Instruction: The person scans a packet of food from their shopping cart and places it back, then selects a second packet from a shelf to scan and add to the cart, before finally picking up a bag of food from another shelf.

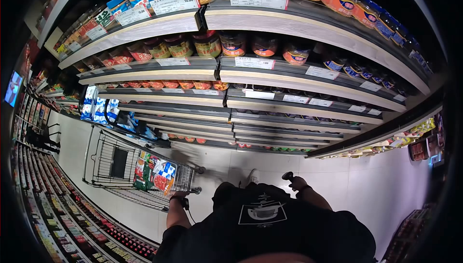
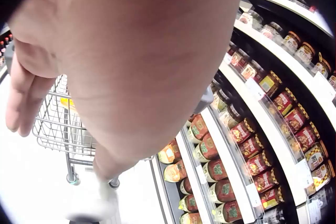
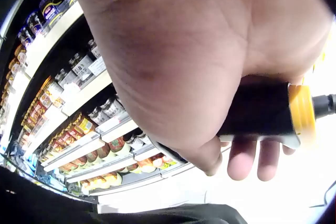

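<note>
In the head view, the left hand is at the near edge of a wire shopping cart. Its fingers curl down in the left wrist view, where the left hand hides most of a grey bar-like part that it seems to grip. The right hand holds a dark, round-ended object out over the floor. Seen from the right wrist, the right hand wraps round this black handle, which has a yellow ring; fingertips show below it.
Shelves of jars with price tags rise ahead. Colourful packages lie in the cart. Blue and white packs stand at the shelf's left end. More stocked shelves run along the left, beyond a pale floor.
</note>
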`<state>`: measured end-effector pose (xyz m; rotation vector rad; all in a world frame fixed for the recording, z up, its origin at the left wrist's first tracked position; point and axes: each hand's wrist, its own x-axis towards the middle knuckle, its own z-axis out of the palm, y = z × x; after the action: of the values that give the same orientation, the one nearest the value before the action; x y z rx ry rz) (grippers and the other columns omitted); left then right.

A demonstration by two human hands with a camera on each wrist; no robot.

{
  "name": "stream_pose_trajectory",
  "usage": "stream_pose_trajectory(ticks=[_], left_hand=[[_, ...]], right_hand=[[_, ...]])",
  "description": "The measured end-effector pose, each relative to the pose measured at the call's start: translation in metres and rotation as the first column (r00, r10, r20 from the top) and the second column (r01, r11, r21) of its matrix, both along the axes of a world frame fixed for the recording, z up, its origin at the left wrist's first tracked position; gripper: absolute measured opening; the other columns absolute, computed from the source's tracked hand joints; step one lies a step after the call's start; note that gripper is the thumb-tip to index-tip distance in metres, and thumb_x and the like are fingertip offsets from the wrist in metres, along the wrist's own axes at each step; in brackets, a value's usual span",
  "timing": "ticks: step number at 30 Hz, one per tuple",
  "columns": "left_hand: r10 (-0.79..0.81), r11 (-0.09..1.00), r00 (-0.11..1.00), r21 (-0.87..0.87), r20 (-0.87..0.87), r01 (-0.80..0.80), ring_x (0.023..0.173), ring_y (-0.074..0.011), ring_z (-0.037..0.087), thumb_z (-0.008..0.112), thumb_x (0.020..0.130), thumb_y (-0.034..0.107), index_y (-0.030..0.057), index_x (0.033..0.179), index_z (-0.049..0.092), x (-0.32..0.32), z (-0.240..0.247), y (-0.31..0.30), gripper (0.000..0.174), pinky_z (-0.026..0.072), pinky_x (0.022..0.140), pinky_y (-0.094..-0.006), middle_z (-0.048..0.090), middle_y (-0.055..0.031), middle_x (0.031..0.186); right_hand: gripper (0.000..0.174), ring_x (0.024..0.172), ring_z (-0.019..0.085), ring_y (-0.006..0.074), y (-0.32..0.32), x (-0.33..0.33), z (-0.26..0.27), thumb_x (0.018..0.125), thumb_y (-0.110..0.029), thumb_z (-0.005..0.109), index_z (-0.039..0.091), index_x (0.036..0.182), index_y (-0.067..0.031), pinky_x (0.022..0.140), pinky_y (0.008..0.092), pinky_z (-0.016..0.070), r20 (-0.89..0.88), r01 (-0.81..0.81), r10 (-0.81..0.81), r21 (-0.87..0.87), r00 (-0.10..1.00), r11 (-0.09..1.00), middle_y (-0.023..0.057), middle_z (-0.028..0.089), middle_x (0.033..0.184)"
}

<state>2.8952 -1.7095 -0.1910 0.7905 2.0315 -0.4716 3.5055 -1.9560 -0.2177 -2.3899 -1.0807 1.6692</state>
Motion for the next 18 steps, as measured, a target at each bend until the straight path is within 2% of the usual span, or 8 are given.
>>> stream_pose_trajectory(ticks=[1,3,7,8,11,14,16,18], left_hand=[[0.002,1.0,1.0,0.009,-0.001,-0.002,0.074,-0.0209,0.062,0.069,0.072,0.042,0.0014,0.11,0.059,-0.001,-0.01,-0.002,0.056,0.0504,0.07,-0.0347,0.066,-0.0126,0.082],[-0.328,0.945,0.945,-0.012,-0.019,0.328,0.077,-0.0179,0.062,0.066,0.074,0.046,0.0067,0.107,0.062,-0.001,-0.02,-0.002,0.051,0.0501,0.071,-0.0322,0.066,-0.009,0.086],[-0.69,0.724,0.723,0.004,0.038,0.69,0.08,-0.014,0.062,0.061,0.074,0.052,0.0147,0.102,0.066,-0.018,-0.056,-0.007,0.047,0.0499,0.073,-0.0312,0.066,-0.0042,0.09],[-0.482,0.873,0.87,-0.033,0.102,0.487,0.08,-0.0157,0.062,0.064,0.074,0.048,0.0094,0.105,0.064,-0.004,-0.042,-0.013,0.049,0.0493,0.075,-0.0314,0.066,-0.0063,0.088],[-0.645,0.763,0.762,-0.11,-0.06,0.637,0.125,-0.035,0.037,0.056,0.074,0.059,0.0042,0.134,0.037,0.069,0.063,-0.026,0.083,0.0318,0.102,-0.0414,0.031,-0.0296,0.136],[-0.352,0.9,0.933,0.245,-0.079,0.361,0.124,-0.036,0.037,0.068,0.069,0.048,-0.0021,0.136,0.025,0.023,-0.038,-0.045,0.094,0.0341,0.101,-0.0389,0.033,-0.0291,0.134],[-0.144,0.921,0.974,0.383,0.172,0.069,0.119,-0.0396,0.042,0.074,0.066,0.035,-0.0036,0.134,0.019,0.045,0.0,-0.064,0.095,0.0377,0.099,-0.0389,0.033,-0.031,0.132],[-0.272,0.847,0.962,0.472,-0.013,0.246,0.12,-0.0418,0.041,0.073,0.068,0.032,-0.0029,0.137,0.012,0.056,0.008,-0.083,0.098,0.0376,0.099,-0.0414,0.023,-0.0322,0.136]], right_hand=[[0.022,0.053,0.063,0.0182,0.0,0.004,0.0,0.072,-0.018,0.067,0.059,0.08,0.001,0.052,0.0318,0.0508,0.032,-0.031,0.029,0.046,0.999,0.998,0.0098,0.063,0.062],[0.021,0.053,0.063,0.0181,-0.001,0.01,-0.006,0.071,-0.018,0.067,0.06,0.079,0.0005,0.052,0.0319,0.0513,0.066,-0.062,0.055,0.106,0.996,0.993,0.0097,0.064,0.062],[0.019,0.055,0.064,0.0183,-0.004,0.007,-0.017,0.072,-0.019,0.067,0.063,0.079,-0.0014,0.057,0.0328,0.0516,0.04,0.04,-0.038,-0.038,0.998,0.998,0.0083,0.065,0.064],[0.019,0.053,0.064,0.0181,-0.005,0.003,-0.017,0.071,-0.019,0.068,0.062,0.076,-0.0014,0.055,0.032,0.0518,0.022,0.072,-0.072,-0.012,0.997,0.997,0.0084,0.065,0.062],[0.023,0.054,0.064,0.0187,-0.014,-0.011,-0.021,0.069,-0.021,0.069,0.062,0.075,-0.0009,0.055,0.0317,0.0525,0.001,0.123,-0.123,0.01,0.992,0.992,0.0093,0.065,0.063],[0.032,0.059,0.065,0.0191,-0.019,-0.033,0.021,0.066,-0.027,0.07,0.062,0.08,0.001,0.056,0.0317,0.0527,0.005,0.028,-0.028,-0.003,1.0,1.0,0.0103,0.066,0.067],[0.031,0.056,0.064,0.0185,-0.027,-0.033,0.019,0.068,-0.025,0.071,0.061,0.081,0.0012,0.055,0.0322,0.0521,-0.025,-0.032,0.031,-0.045,0.999,0.998,0.0105,0.065,0.066],[0.03,0.055,0.064,0.0183,-0.038,-0.03,0.013,0.069,-0.024,0.071,0.061,0.081,0.0011,0.054,0.0324,0.0519,-0.022,-0.083,0.082,-0.075,0.996,0.994,0.0105,0.065,0.065]])
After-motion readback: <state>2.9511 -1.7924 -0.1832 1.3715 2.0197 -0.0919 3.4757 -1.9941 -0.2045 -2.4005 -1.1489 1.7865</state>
